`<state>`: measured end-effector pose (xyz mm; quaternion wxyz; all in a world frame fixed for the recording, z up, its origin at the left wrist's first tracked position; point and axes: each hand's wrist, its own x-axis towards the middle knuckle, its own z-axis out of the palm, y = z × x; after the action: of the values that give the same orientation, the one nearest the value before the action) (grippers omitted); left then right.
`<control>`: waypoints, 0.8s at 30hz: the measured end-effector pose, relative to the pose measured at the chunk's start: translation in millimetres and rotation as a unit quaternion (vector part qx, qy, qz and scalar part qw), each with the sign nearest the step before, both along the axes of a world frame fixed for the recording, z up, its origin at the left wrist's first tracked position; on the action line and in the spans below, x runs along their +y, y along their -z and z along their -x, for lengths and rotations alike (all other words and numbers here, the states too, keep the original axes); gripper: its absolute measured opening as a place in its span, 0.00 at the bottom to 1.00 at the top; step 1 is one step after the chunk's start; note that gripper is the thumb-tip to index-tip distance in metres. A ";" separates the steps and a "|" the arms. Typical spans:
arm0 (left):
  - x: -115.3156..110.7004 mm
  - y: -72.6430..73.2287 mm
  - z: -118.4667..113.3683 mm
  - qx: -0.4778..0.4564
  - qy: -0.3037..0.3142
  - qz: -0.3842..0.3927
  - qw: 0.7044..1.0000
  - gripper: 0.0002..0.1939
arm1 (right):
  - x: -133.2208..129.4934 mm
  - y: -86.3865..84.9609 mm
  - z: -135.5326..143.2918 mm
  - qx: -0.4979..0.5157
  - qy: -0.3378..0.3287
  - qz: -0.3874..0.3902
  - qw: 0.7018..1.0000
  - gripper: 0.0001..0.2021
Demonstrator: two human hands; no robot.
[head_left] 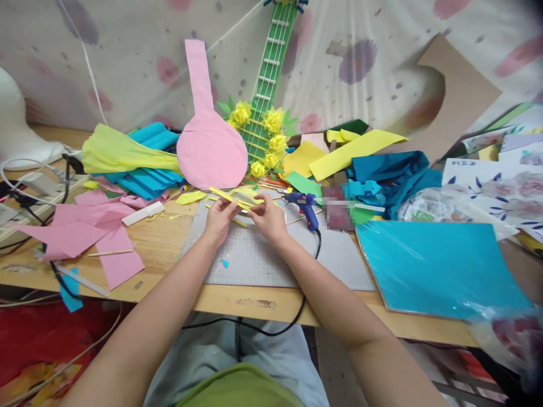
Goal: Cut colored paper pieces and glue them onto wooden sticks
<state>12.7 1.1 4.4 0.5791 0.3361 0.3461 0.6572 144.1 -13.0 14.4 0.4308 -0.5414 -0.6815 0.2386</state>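
Over the grey cutting mat (254, 265), my left hand (219, 219) and my right hand (268, 217) are close together. Both pinch thin yellow sticks (227, 195), which lie slantwise between them; how many there are I cannot tell. Another short yellow stick (240, 224) shows just below the fingers. A blue glue gun (306, 208) rests right of my right hand, its nozzle toward it. Behind my hands a pink guitar-shaped cutout (212, 150) leans upright. Beside it stands a green paper guitar (269, 79) with strings and yellow paper flowers (272, 120).
Pink paper scraps (76, 226) and a white strip (143, 213) lie at left, near a power strip (72, 186). Yellow and blue crepe paper (127, 152) is heaped behind. A blue board (436, 265) covers the right front. The glue gun's black cord (303, 299) hangs over the table edge.
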 end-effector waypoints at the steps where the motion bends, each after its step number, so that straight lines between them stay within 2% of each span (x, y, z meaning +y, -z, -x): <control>1: 0.0 -0.1 -0.2 -0.001 -0.001 -0.001 1.000 0.12 | -0.1 -0.3 0.1 -0.004 0.002 -0.002 1.000 0.17; 24: 0.5 -0.5 -2.8 -0.002 -0.015 0.002 1.000 0.12 | -2.4 0.5 1.4 -0.050 -0.009 -0.017 0.999 0.18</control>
<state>15.5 1.6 4.9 0.5705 0.3281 0.3514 0.6659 142.7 -15.4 13.9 0.4029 -0.5391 -0.7112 0.2032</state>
